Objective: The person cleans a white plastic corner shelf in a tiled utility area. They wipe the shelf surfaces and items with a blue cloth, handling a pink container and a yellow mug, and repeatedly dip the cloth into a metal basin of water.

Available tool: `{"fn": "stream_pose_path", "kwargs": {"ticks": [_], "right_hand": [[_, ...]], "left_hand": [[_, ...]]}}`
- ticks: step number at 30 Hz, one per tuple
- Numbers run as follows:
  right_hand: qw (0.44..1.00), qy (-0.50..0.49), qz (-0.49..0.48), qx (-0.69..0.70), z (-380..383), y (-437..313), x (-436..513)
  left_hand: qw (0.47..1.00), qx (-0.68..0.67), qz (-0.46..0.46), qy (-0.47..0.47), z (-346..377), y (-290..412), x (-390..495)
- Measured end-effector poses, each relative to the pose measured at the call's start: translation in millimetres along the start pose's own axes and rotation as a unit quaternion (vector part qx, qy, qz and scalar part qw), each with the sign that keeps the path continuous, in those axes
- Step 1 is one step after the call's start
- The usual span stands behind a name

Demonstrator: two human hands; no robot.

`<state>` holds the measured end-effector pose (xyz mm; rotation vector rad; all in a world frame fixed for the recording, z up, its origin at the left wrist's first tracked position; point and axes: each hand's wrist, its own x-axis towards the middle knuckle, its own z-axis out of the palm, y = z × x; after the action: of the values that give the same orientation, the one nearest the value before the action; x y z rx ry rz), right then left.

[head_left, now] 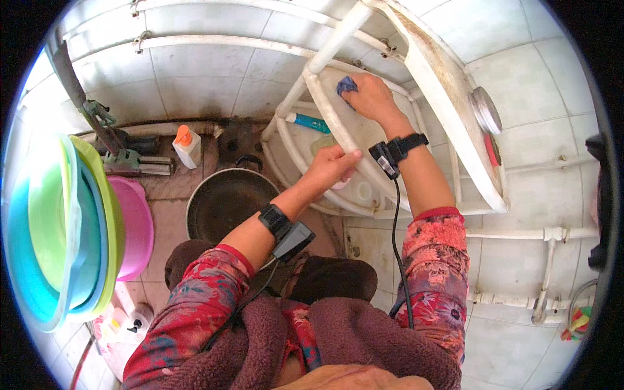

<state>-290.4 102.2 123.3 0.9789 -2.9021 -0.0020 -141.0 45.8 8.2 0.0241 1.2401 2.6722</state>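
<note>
A white corner shelf rack [333, 109] with several tiers stands against the tiled walls. My right hand [375, 100] is closed around a crumpled dark blue cloth [346, 87], held against one of its middle tiers. Lower down, my left hand [334, 168] grips the curved front rim of the same tier, thumb on the outside. On the tier below lies a blue-green tube [308, 122] with a white cap. A pinkish item there is mostly covered by my left hand.
A dark wide pan [231, 204] rests on the floor before my knees. Left of it are a white bottle with an orange cap [186, 146], a pink basin [132, 226] and stacked blue and green basins [90, 234]. A round metal tin [485, 111] sits on the rack's top tier.
</note>
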Motion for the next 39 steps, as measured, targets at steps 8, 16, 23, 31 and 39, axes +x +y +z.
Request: {"fn": "stream_pose_path", "kwargs": {"ticks": [8,16,23,31,39], "right_hand": [[0.999,-0.001,0.048,0.026,8,-23,65],[0.989,-0.086,0.004,0.119,-2,-16,51],[0.997,-0.02,0.065,-0.045,2,-4,45],[0.988,-0.11,0.071,0.086,-15,25,-29],[0.998,-0.045,-0.013,0.044,-5,10,-54]], "left_hand": [[1.0,-0.007,0.02,-0.01,1,0,2],[1.0,0.009,0.022,-0.01,2,1,0],[1.0,0.017,0.023,0.002,2,3,0],[0.999,0.028,0.024,-0.004,-2,3,-3],[1.0,0.01,0.003,-0.001,-3,-1,0]]}}
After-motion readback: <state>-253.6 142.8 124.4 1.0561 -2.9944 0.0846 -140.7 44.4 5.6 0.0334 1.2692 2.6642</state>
